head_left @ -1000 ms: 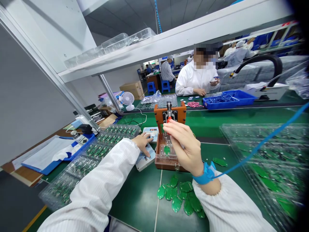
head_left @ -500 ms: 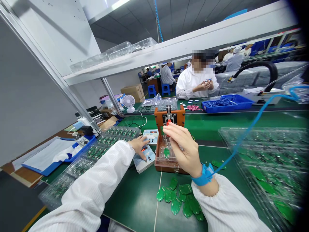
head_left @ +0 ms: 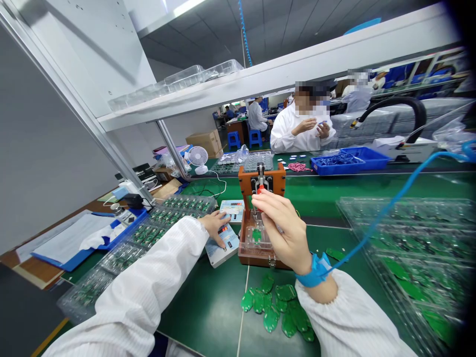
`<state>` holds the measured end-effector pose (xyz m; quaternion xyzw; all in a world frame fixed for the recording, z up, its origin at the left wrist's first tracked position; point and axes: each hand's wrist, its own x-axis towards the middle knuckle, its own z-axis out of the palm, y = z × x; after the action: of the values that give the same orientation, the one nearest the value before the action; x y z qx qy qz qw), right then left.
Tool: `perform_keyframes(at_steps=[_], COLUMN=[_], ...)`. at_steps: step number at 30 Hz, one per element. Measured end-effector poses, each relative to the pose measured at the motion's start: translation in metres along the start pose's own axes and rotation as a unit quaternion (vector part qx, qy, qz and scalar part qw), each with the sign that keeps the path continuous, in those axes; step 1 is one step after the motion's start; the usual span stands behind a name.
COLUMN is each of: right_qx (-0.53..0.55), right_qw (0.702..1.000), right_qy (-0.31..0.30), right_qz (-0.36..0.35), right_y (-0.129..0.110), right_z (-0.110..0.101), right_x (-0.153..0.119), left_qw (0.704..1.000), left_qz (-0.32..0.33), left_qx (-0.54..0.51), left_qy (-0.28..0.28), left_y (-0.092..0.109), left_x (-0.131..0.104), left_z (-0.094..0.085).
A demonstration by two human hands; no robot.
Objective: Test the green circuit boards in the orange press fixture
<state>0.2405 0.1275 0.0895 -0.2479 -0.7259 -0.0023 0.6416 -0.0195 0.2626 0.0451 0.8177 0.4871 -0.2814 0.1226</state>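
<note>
My left hand (head_left: 215, 226) lies with spread fingers over two pale blue-white boxes with red digits, the nearer box (head_left: 222, 252) and the farther box (head_left: 232, 210). My right hand (head_left: 284, 225), a blue strap at its wrist, rests against the red-tipped lever (head_left: 261, 189) of the orange-brown press fixture (head_left: 245, 253); its fingers are stretched together, palm side hidden. A small green board (head_left: 256, 235) sits under the fixture's clear plate. Several green boards (head_left: 270, 317) lie loosely on the green mat in front of the fixture.
Clear trays of boards stand at left (head_left: 167, 213) and right (head_left: 409, 248). A blue cord (head_left: 386, 198) runs from my right wrist. Beyond are a white fan (head_left: 198, 156), blue bins (head_left: 336, 163) and a person in white (head_left: 290, 131). A shelf (head_left: 260, 82) spans overhead.
Both my hands have stayed nearly in place. The blue cord has shifted slightly. Across the bench, the person's hands have moved apart. The digits on the boxes read differently.
</note>
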Motion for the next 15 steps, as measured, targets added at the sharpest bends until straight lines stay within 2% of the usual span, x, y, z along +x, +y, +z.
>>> perform_keyframes(at_steps=[5, 8, 10, 11, 12, 13, 14, 15], right_qx=[-0.003, -0.002, -0.003, -0.004, -0.006, -0.007, -0.007, -0.007], right_qw=[1.0, 1.0, 1.0, 1.0, 1.0, 1.0, 1.0, 1.0], right_qy=[-0.001, -0.005, -0.006, -0.007, -0.007, -0.009, -0.011, -0.014], right_qz=[0.0, 0.003, 0.003, 0.002, 0.002, 0.004, 0.007, 0.012], right_y=[0.0, 0.0, 0.0, 0.0, -0.001, -0.001, -0.002, -0.003], right_z=[0.001, 0.001, 0.001, 0.001, 0.001, 0.001, 0.001, 0.001], right_x=[-0.001, -0.002, -0.002, -0.002, -0.002, -0.002, -0.002, -0.001], left_qw=[1.0, 0.999, 0.997, 0.995, 0.991, 0.964, 0.94, 0.92], left_qz=[-0.025, -0.034, -0.013, 0.016, 0.079, 0.219, 0.31, 0.373], left_qx=[0.01, -0.006, -0.017, -0.022, -0.037, -0.082, -0.091, -0.087], left_qy=[0.004, 0.042, 0.074, 0.091, 0.106, 0.125, 0.105, 0.089], left_y=[0.016, 0.039, 0.063, 0.079, 0.098, 0.119, 0.143, 0.167], left_x=[-0.012, -0.038, -0.061, -0.072, -0.081, -0.088, -0.093, -0.096], left_z=[-0.015, -0.033, -0.038, -0.037, -0.032, -0.024, -0.014, -0.001])
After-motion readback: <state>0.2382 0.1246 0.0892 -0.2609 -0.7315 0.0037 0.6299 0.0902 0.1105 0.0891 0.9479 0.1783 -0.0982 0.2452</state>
